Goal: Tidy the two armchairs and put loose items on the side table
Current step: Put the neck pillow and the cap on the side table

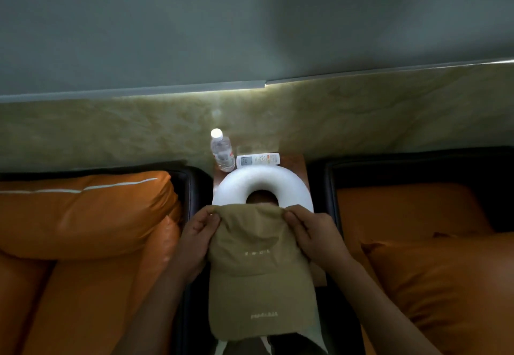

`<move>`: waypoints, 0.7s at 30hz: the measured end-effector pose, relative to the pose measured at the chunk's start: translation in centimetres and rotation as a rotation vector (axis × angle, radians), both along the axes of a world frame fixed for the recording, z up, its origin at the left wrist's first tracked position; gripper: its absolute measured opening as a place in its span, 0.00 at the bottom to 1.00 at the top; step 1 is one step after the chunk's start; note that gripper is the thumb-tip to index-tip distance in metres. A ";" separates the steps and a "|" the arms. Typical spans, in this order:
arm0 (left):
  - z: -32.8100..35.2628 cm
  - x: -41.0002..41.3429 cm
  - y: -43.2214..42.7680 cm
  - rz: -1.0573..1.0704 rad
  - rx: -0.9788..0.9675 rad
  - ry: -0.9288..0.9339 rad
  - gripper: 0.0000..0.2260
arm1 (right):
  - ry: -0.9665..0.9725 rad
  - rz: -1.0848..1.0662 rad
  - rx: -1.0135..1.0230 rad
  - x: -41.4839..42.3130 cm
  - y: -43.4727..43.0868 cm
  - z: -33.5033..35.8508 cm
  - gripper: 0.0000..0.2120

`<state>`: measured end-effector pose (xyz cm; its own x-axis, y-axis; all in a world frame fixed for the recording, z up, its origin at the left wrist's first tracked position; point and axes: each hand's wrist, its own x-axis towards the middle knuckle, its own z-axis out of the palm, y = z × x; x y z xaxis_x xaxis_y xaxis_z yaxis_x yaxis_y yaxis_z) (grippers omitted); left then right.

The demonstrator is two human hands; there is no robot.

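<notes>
We hold a tan cap [258, 265] with both hands over the near edge of the small brown side table [301, 171]. Our left hand [196, 239] pinches its left side and our right hand [314, 236] pinches its right side, fingers closed on the cloth. The cap is soft and flat, with tiny pale letters on it. Its far end lies over a white ring pillow [264, 185]. At the table's far edge stand a clear water bottle [222, 151] and a white remote [258, 159]. Orange armchairs [83, 215] sit on both sides.
</notes>
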<state>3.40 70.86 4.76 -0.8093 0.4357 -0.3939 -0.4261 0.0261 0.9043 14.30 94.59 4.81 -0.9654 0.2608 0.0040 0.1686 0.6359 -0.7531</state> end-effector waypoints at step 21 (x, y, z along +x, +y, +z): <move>-16.2 -14.2 7.5 -0.081 -0.210 0.212 0.14 | -0.106 -0.424 -0.084 -11.4 4.2 -16.0 0.23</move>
<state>-10.81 78.37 -11.44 -0.8490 0.4292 -0.3081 -0.2171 0.2482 0.9441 2.86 98.79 -11.15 -0.7671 0.6287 -0.1274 0.4804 0.4315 -0.7636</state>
